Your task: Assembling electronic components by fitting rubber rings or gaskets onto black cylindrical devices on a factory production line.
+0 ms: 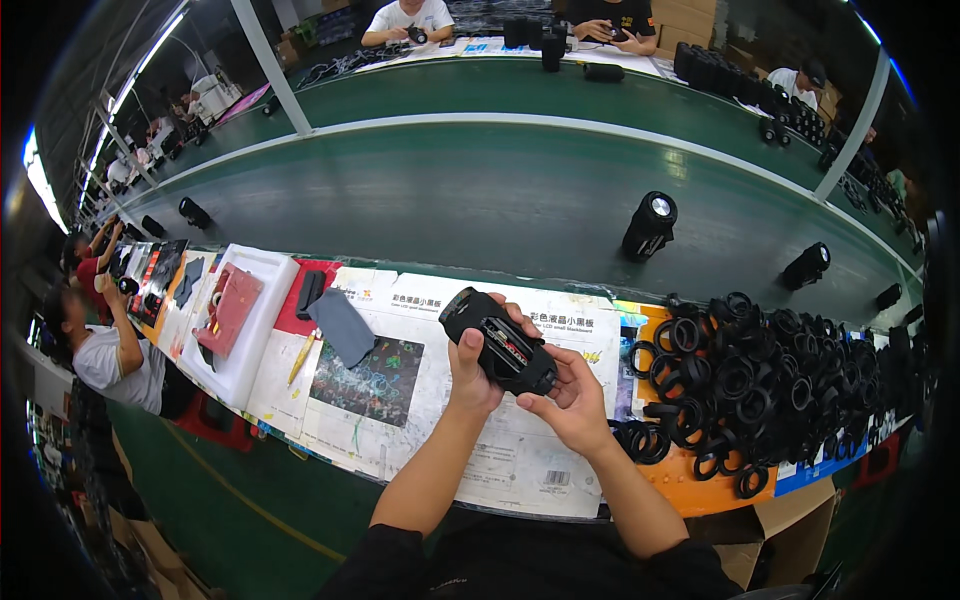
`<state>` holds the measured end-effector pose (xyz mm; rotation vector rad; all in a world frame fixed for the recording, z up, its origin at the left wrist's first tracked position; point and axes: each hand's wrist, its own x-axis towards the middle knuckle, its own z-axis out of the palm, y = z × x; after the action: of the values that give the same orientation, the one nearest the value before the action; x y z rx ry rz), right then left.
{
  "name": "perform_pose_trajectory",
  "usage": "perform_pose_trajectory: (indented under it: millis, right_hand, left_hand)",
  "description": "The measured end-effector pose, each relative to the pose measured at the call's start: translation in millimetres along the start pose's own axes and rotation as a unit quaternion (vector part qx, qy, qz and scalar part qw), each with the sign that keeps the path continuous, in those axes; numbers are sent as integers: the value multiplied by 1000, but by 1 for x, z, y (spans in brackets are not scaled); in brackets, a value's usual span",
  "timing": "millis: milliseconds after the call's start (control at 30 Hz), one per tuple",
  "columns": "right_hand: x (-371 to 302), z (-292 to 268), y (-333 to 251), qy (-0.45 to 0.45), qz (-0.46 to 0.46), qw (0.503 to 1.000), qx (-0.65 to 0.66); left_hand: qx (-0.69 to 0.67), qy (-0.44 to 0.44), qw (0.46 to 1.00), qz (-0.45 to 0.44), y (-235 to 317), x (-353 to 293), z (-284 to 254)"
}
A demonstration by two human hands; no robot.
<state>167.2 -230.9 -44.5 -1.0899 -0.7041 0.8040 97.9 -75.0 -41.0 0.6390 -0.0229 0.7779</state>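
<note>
A black cylindrical portable speaker (478,314) is held tilted above the white printed cardboard on the bench. Along its side runs a long recess with small reddish and light parts in it, too small to name. My left hand (478,376) wraps around the speaker's left part, thumb in front and fingers behind. The right end sits between the thumb and fingers of my right hand (574,402). Both hands are closed on this one speaker. Some fingertips are hidden behind it.
A big pile of black rings (745,385) lies to the right. On the left are a grey cloth (346,328), a yellow pen (302,360) and a white foam tray (262,330) holding a pink bag. Beyond the bench, black speakers (650,226) stand on the green conveyor (450,190). Co-workers sit around.
</note>
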Motion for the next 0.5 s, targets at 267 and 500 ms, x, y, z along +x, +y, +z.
perform_pose_trajectory:
  millis: [267, 500]
  right_hand:
    - [2, 0, -1, 3, 61, 998, -20]
    - [8, -41, -75, -3, -77, 881, -467]
  left_hand:
    - [39, 33, 999, -5, -1, 4, -4]
    - [183, 15, 983, -11, 16, 6, -15]
